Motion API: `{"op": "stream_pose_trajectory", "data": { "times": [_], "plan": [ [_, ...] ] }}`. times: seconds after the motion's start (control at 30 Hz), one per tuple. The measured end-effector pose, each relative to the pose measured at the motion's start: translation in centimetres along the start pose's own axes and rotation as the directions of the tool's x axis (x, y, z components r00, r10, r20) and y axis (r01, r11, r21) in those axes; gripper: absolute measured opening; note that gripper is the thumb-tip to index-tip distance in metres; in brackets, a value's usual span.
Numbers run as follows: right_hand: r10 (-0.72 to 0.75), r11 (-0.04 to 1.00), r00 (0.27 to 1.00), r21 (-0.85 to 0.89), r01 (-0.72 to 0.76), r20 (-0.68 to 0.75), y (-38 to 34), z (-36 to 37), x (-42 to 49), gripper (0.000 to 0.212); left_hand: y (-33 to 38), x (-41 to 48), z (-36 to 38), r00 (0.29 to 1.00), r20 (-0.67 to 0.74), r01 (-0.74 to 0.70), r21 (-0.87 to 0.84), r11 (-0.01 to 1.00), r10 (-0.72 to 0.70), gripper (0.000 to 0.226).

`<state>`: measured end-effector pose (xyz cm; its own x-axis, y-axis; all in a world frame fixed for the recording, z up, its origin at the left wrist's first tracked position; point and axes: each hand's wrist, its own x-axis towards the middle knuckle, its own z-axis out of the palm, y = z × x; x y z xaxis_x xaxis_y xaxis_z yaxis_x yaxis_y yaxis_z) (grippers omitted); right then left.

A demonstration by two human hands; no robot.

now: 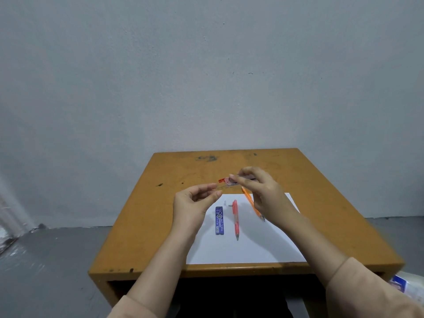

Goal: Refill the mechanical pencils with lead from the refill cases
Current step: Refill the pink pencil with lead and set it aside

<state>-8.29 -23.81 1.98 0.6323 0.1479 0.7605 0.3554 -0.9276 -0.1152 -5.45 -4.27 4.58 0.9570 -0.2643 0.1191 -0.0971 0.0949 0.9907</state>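
Pinching faint lead (222, 186), perhaps: left hand (195, 203).

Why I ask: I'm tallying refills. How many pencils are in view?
2. A pink pencil lies on the paper beside the blue case; an orange pencil lies right of it, partly behind the right hand. No other shows.

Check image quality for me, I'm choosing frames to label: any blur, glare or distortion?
Head view: soft, even light, no glare; the refill case in the right hand looks slightly smeared; the lead the left hand pinches barely resolves; wide-angle stretch at the sleeves.
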Motion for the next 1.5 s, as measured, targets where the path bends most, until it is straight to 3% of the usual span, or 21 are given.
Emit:
{"op": "stream_pose_trajectory", "data": {
  "times": [0.53,0.9,1.1,1.5],
  "plan": [
    [0.161,0.977,0.986,0.149,-0.153,-0.046,-1.2,-0.1,-0.5,0.053,0.2,0.0,0.4,0.997,-0.073,0.015,-0.15,0.989,-0.026,0.006],
    [0.261,0.947,0.965,0.206,-0.248,-0.037,-2.6,-0.3,-0.7,0.047,0.3,0.5,1.1,0.995,-0.098,-0.017,-0.404,0.915,-0.025,0.008],
    [0.318,0.916,0.948,0.26,-0.305,-0.007,-3.3,0.0,-0.8,0.05,0.3,0.8,1.2,0.988,-0.154,-0.053,-0.402,0.914,-0.011,0.017],
    [0.396,0.861,0.918,0.337,-0.38,0.023,-3.8,0.3,-1.1,0.042,1.3,1.4,0.6,0.985,-0.172,-0.089,-0.529,0.844,-0.004,0.009]
  ]
}}
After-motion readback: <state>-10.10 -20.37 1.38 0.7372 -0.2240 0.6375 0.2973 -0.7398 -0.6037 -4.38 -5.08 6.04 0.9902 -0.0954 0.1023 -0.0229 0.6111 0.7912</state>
